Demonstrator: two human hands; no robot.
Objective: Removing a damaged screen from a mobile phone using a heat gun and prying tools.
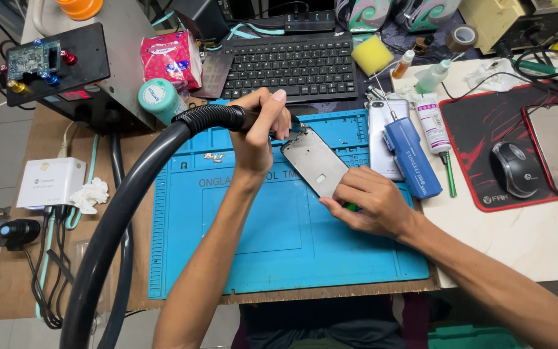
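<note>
The hot-air nozzle is gripped in the left hand, right at the phone frame's top end. The frame's lower end is pinned by the right hand, long axis tilted away toward the nozzle

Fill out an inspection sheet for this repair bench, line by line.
Surface: blue work mat on a brown board.
Job's things: grey phone frame tilted on the mat; black hose nozzle aimed at its top end.
Clutter: blue tool, glue tube, yellow sponge, tissue pack, keyboard, mouse.
Grippers: left hand grips the nozzle; right hand steadies the frame's lower end.
Cables: black cords hang at the left edge.
Surroundings: heating station at the back left.
</note>
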